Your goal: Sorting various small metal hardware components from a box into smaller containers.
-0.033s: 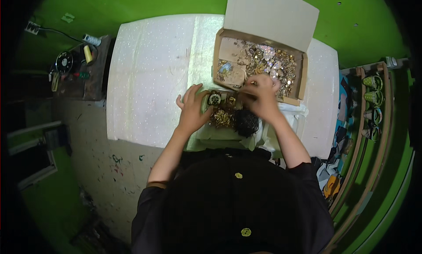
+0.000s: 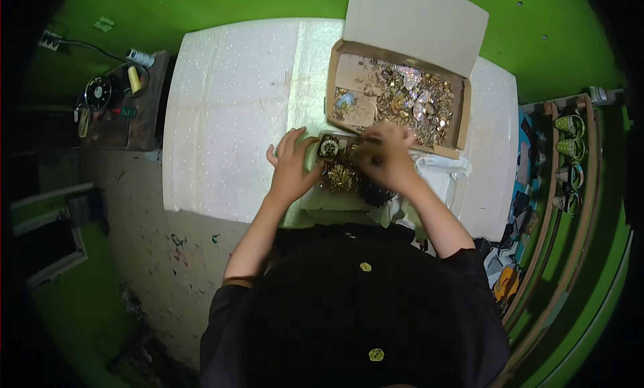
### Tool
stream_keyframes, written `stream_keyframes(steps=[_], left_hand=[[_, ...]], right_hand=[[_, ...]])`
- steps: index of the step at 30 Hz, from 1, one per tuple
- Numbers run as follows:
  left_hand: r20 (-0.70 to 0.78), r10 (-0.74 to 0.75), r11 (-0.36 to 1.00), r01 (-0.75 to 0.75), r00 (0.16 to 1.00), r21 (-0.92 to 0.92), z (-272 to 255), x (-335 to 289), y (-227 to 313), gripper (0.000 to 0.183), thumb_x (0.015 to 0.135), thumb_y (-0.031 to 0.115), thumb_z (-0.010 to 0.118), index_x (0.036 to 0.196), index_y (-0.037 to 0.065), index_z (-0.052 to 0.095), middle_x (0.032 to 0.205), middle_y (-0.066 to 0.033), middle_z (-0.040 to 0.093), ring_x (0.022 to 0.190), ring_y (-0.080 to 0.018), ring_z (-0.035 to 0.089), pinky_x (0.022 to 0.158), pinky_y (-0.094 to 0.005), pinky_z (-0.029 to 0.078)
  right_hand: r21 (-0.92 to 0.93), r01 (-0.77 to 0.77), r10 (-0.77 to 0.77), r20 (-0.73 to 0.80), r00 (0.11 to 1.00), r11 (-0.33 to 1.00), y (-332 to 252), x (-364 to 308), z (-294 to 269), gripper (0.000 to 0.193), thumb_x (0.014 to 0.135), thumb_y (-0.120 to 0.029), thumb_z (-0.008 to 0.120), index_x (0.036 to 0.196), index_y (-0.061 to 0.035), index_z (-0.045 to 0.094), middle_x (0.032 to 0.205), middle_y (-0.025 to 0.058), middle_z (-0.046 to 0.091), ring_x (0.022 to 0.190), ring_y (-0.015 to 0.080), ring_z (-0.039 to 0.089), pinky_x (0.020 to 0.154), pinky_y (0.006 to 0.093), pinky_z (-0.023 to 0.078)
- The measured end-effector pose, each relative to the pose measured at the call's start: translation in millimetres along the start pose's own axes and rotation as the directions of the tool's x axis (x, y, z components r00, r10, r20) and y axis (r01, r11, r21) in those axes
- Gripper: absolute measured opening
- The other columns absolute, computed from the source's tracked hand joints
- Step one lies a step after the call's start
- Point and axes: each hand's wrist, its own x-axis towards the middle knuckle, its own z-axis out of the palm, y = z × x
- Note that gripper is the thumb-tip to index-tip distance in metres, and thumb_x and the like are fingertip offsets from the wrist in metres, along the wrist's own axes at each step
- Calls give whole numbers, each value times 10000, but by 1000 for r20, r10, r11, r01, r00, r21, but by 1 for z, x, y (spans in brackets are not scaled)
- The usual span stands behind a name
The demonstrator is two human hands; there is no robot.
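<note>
My left hand (image 2: 292,170) rests with spread fingers at the left side of a small compartmented container, its index finger and thumb near the rim. In the container's far left part lies a dark piece with a round pale ring of beads (image 2: 329,148). Nearer to me is a heap of gold-coloured small pieces (image 2: 339,178). Beside it, on the right, is a cluster of black pieces (image 2: 377,195), partly under my hand. Over the container's right half, my right hand (image 2: 389,161) is smeared by motion; its fingertips and anything in them cannot be made out.
An open cardboard box (image 2: 464,113) full of gold and sparkling trinkets stands just beyond, its lid (image 2: 416,25) raised. A white plastic bag (image 2: 443,176) lies at the right. The table (image 2: 228,119) has a glittery white cover. Shoes (image 2: 570,150) sit on a wooden rack at right.
My right hand has moved left and slightly nearer to me, now covering part of the container and black pieces. My left hand has hardly moved.
</note>
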Motion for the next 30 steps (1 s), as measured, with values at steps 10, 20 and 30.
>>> stream_keyframes(steps=[10, 20, 30], left_hand=[[44, -143, 990, 143, 989, 16, 16, -67, -19, 893, 621, 253, 761, 1381, 159, 301, 1375, -125, 316, 1318, -309, 274, 1009, -613, 132], [58, -233, 964, 238, 971, -121, 23, -80, -27, 906, 620, 220, 764, 1393, 147, 297, 1366, -109, 366, 1310, -277, 294, 999, -596, 163], [129, -153, 967, 176, 980, -186, 23, -75, -41, 910, 638, 284, 754, 1404, 151, 282, 1396, -153, 320, 1334, -305, 248, 1017, -580, 140]], right_hand=[[-493, 378, -374, 112, 921, 784, -19, -47, 135, 105, 771, -243, 555, 788, -230, 658, 1261, -18, 497, 1265, 186, 371, 1016, 546, 108], [-682, 430, -398, 216, 891, 592, -21, -55, 141, 155, 780, -298, 569, 901, -266, 661, 1365, 1, 438, 1328, 179, 324, 1012, 611, -91], [-249, -22, 74, 203, 976, 968, -60, -51, 107, 81, 721, -240, 716, 796, -230, 745, 1360, 36, 435, 1318, 362, 252, 937, 690, 143]])
